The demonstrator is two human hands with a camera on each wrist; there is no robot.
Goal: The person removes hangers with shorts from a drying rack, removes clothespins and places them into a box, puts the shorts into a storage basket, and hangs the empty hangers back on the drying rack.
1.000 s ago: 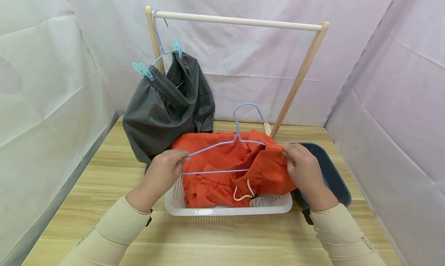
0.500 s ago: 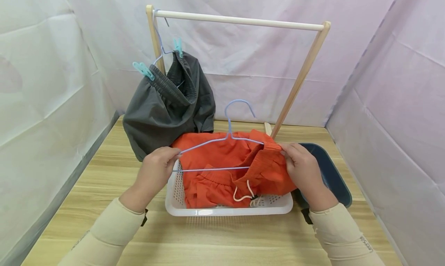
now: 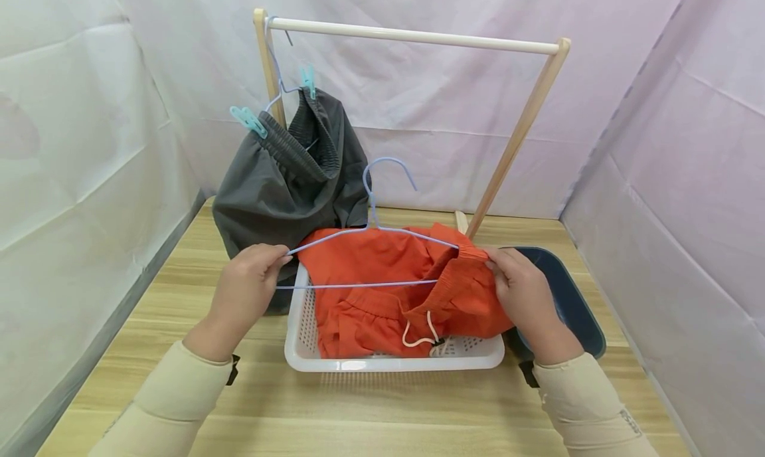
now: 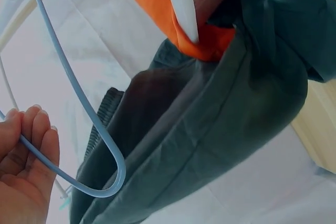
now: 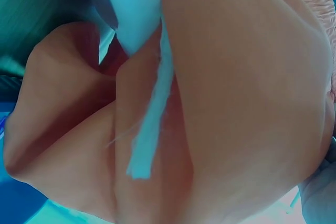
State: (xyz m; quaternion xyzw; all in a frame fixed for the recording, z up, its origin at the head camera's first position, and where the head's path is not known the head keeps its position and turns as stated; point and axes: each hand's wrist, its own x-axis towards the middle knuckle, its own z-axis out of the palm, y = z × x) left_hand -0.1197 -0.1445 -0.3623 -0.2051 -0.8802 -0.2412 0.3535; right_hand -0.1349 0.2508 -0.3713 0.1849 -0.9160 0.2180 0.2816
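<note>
A light-blue wire hanger [image 3: 358, 285] spans the gap between my two hands, its hook pointing up. My left hand [image 3: 245, 287] pinches its left shoulder; in the left wrist view the thumb and fingers meet on the wire [image 4: 79, 90] near its rounded end. The hanger's right end goes inside the waistband of orange shorts [image 3: 472, 291], out of sight. At that waistband's right side, my right hand [image 3: 526, 291] pinches the cloth. A pale drawstring dangles from the shorts' front. Orange cloth fills most of the right wrist view, with a frayed pale strip [image 5: 157, 114] across it.
Beneath the shorts stands a white perforated basket [image 3: 394, 364] with more orange cloth in it. Dark grey shorts [image 3: 287, 198] hang by clothespins [image 3: 248, 120] from another hanger on the wooden rack [image 3: 418, 37]. A dark blue bin [image 3: 562, 284] sits at the right.
My left hand has moved left and slightly up, carrying the hanger with it; the hook has shifted left and higher. My right hand stays nearly still on the waistband.
</note>
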